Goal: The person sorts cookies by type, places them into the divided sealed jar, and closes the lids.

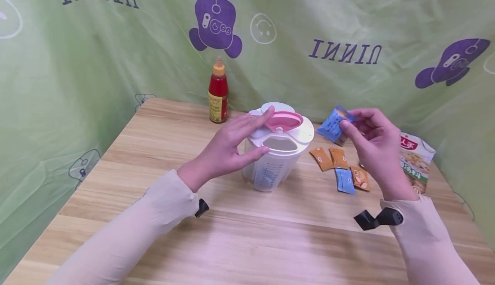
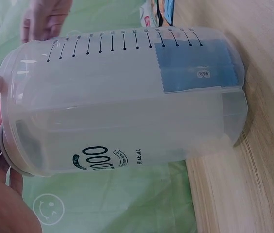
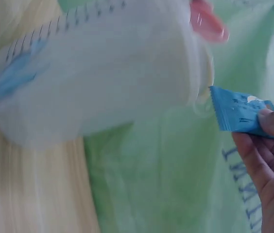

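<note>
A tall translucent container [image 1: 272, 169] with a white lid stands upright on the table; its pink flap [image 1: 284, 121] is raised beside the pour opening. My left hand [image 1: 236, 141] rests on the lid, index finger at the flap and thumb by the opening's edge. Through the wall, a blue packet [image 2: 197, 65] shows at the container's bottom. Right of the lid, my right hand [image 1: 373, 141] pinches a small blue packet [image 1: 333, 124] between thumb and fingers, apart from the container. In the right wrist view this packet [image 3: 239, 110] has a serrated edge.
Several small packets, orange [image 1: 321, 159] and blue [image 1: 345, 181], lie on the wooden table [image 1: 251, 242] below my right hand. A printed carton [image 1: 415, 160] stands behind that wrist. At the back is a red bottle [image 1: 218, 91] with an orange cap. Green fabric [image 1: 301, 14] hangs behind.
</note>
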A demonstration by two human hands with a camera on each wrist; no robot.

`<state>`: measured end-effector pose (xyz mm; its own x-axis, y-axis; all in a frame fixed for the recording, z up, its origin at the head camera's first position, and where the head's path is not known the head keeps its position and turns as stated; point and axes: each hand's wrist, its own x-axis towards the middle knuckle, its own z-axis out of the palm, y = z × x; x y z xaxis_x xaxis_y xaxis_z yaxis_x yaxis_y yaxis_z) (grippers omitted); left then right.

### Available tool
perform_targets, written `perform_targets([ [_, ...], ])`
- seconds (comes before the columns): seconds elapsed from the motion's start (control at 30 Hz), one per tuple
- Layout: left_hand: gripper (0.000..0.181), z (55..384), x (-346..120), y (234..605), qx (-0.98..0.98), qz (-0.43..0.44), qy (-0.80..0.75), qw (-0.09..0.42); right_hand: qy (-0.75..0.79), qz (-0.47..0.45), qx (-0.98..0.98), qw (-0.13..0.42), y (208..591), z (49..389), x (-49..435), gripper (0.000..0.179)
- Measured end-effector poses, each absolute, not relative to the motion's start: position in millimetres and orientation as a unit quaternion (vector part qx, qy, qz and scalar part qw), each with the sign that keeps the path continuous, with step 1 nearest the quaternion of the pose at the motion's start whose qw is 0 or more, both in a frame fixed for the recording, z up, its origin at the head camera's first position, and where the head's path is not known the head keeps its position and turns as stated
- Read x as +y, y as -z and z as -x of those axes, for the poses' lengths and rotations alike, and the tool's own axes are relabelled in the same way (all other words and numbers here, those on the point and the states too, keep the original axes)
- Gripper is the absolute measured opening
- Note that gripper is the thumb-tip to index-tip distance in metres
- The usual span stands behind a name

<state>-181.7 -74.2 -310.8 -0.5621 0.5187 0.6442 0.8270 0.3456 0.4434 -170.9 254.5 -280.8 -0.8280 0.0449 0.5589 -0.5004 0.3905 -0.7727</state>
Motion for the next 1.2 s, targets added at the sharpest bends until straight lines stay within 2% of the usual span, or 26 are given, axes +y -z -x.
perform_targets([
  [0.2, 0.077, 182.6, -72.0, 311.7, -0.789, 0.429, 0.390, 0.203, -0.621, -0.199, -0.702, 0.284, 269.8, 161.9, 237.6, 0.023],
  [0.43, 0.078, 181.1, -72.6, 311.5, -0.793, 0.424, 0.390, 0.197, -0.587, -0.270, -0.707, 0.289, 266.5, 151.1, 213.6, 0.017],
  [0.57, 0.079, 181.0, -72.9, 311.0, -0.796, 0.420, 0.390, 0.193, -0.563, -0.305, -0.718, 0.273, 268.7, 148.0, 200.3, 0.023],
  [0.9, 0.079, 180.9, -73.5, 309.5, -0.795, 0.423, 0.391, 0.189, -0.514, -0.339, -0.762, 0.202, 274.3, 146.2, 187.7, 0.017],
  [1.2, 0.078, 180.7, -74.0, 309.8, -0.793, 0.423, 0.393, 0.195, -0.483, -0.357, -0.778, 0.183, 274.0, 145.9, 188.2, 0.021],
])
